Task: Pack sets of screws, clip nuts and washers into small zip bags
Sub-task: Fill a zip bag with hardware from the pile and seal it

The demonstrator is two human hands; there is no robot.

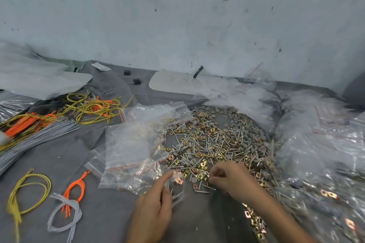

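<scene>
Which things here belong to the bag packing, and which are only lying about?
For the job: screws, clip nuts, washers, empty zip bags, small bag in the left hand, right hand, filled bags.
Lying about: yellow wires, orange wires, grey wires, white board, black blocks.

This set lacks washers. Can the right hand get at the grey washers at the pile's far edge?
Probably yes: the grey washers lie uncovered beyond the right hand, with only loose screws and clip nuts between them.
</scene>
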